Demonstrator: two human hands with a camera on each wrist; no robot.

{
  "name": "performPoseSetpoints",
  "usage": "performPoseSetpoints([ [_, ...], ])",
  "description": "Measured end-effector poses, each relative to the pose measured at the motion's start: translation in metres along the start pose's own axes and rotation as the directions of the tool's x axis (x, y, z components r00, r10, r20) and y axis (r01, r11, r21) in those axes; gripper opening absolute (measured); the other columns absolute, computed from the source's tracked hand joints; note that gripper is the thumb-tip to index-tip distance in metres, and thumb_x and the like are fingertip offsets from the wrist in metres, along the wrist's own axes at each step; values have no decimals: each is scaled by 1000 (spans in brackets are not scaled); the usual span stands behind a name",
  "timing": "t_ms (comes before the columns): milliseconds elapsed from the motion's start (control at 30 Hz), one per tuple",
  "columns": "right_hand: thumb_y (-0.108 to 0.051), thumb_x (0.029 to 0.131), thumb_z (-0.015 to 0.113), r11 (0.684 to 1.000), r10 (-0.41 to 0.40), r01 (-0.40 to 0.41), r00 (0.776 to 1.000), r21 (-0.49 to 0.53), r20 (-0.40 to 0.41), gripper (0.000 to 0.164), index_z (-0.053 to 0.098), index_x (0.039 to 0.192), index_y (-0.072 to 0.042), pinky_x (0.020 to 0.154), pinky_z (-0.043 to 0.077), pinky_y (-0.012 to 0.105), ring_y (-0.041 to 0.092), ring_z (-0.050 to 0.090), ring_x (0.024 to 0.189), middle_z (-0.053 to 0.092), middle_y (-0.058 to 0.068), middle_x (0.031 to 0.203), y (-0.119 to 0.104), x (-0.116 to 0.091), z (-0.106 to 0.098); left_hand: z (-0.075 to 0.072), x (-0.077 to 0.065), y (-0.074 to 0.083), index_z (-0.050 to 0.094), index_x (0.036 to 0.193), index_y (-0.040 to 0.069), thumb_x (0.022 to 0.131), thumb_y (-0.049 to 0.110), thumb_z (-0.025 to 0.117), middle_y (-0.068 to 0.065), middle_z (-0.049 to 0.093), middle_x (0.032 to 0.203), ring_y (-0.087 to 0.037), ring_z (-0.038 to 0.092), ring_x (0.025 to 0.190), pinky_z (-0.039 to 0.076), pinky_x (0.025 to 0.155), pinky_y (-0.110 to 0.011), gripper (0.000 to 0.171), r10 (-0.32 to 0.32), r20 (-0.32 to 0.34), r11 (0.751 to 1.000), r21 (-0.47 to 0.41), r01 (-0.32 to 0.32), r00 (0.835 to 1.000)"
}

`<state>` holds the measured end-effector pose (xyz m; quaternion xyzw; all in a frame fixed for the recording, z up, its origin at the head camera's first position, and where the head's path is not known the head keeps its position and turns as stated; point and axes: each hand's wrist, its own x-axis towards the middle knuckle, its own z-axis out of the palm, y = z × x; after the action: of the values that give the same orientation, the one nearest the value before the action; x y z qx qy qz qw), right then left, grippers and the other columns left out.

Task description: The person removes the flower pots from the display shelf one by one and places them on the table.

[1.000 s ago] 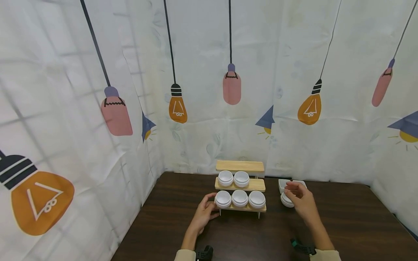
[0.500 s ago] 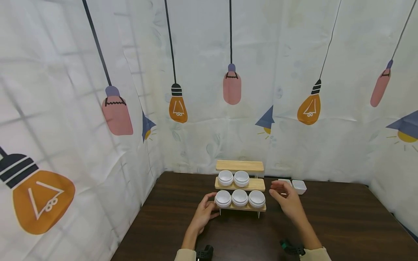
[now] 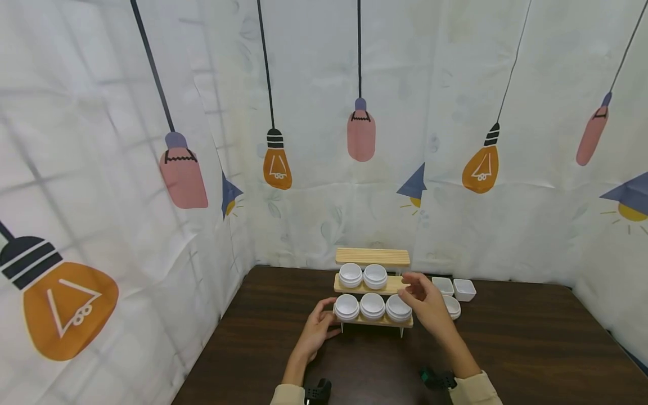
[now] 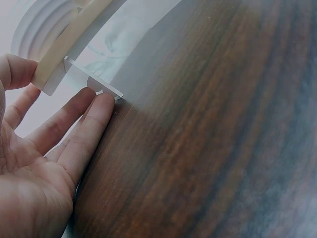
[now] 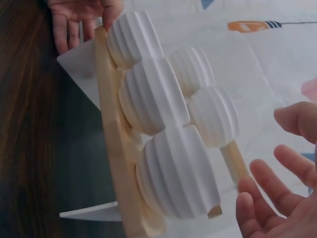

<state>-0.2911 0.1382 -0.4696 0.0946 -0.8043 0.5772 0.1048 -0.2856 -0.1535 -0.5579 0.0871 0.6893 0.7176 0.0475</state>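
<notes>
A tiered wooden display stand (image 3: 372,257) with clear legs stands on the dark table. Two white ribbed bowls (image 3: 376,275) sit on its middle tier. Three more white bowls (image 3: 372,305) line the lowest tier. My left hand (image 3: 315,332) holds the left end of the lowest tier. In the left wrist view its thumb and a finger are at the wooden edge, and other fingers touch the clear leg (image 4: 101,82). My right hand (image 3: 430,304) hovers by the right end of the middle tier. Its fingers are loosely bent, and the right wrist view shows nothing in them.
Right of the stand, a round white bowl (image 3: 452,307) rests on the table (image 3: 526,332), partly behind my right hand. Two square white dishes (image 3: 464,289) stand just behind it. A printed cloth (image 3: 314,219) hangs behind the table.
My right hand has moved left from the round bowl and square dishes to the stand's right side. My left hand stays at the lowest tier's left end.
</notes>
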Motion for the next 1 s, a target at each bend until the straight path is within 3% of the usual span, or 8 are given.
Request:
performPoseSetpoints([
  [200, -22, 96, 71, 997, 2, 5, 996, -72, 90, 51, 54, 141, -5, 100, 52, 39, 29, 62, 116, 62, 18, 134, -1, 17, 8, -1, 1, 0, 46, 146, 9, 104, 8, 49, -11, 67, 115, -20, 67, 109, 58, 96, -53, 42, -9, -7, 1000, 3, 9, 1000],
  [400, -21, 95, 72, 996, -6, 20, 989, -92, 150, 54, 52, 143, -5, 107, 48, 54, 35, 63, 119, 61, 21, 138, -1, 31, 15, 0, 2, 0, 47, 145, 11, 103, 8, 49, -10, 68, 114, -20, 67, 108, 58, 96, -52, 42, -16, -11, 1000, -3, 16, 1000],
  [800, -26, 92, 77, 998, 18, -6, 983, -64, 181, 58, 54, 142, -7, 103, 52, 52, 35, 64, 119, 62, 23, 138, -3, 42, 24, -1, 2, -1, 47, 145, 10, 103, 8, 48, -9, 68, 114, -21, 67, 108, 58, 96, -53, 42, -14, -13, 1000, -1, 14, 1000],
  [1000, -27, 92, 77, 995, 26, -9, 984, -97, 178, 57, 55, 141, -8, 100, 54, 49, 32, 64, 115, 63, 23, 136, -4, 45, 28, 0, 1, 0, 47, 145, 10, 103, 9, 50, -9, 68, 113, -20, 68, 107, 58, 96, -52, 42, -16, -12, 1000, -4, 16, 1000],
])
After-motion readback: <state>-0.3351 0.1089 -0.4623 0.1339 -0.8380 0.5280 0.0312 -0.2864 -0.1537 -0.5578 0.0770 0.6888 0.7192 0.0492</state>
